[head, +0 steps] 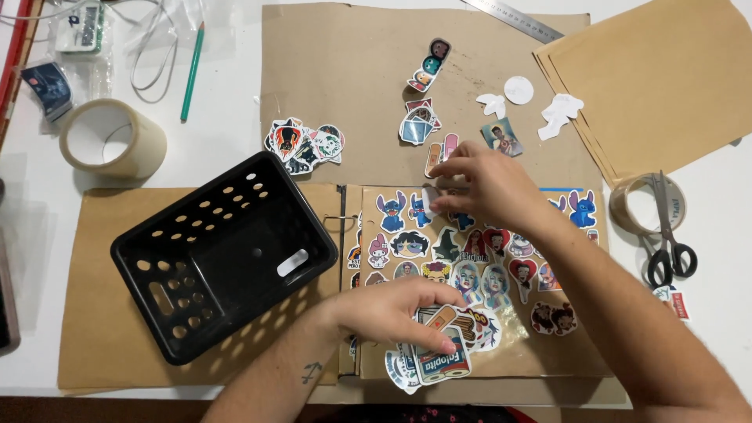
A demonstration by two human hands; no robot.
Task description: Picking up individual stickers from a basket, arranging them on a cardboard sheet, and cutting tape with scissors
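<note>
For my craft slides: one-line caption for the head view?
Left hand holds a stack of stickers while right hand presses one onto a brown sticker-covered board.

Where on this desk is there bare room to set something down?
Bare patches: the white table between tape roll and basket, and the brown paper at top right. Crowded: the sticker board under both hands.

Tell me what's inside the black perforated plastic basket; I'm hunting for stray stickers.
Inside the black perforated plastic basket lies one small white paper scrap on the floor. The near wall hides the corner closest to the left hand.
</note>
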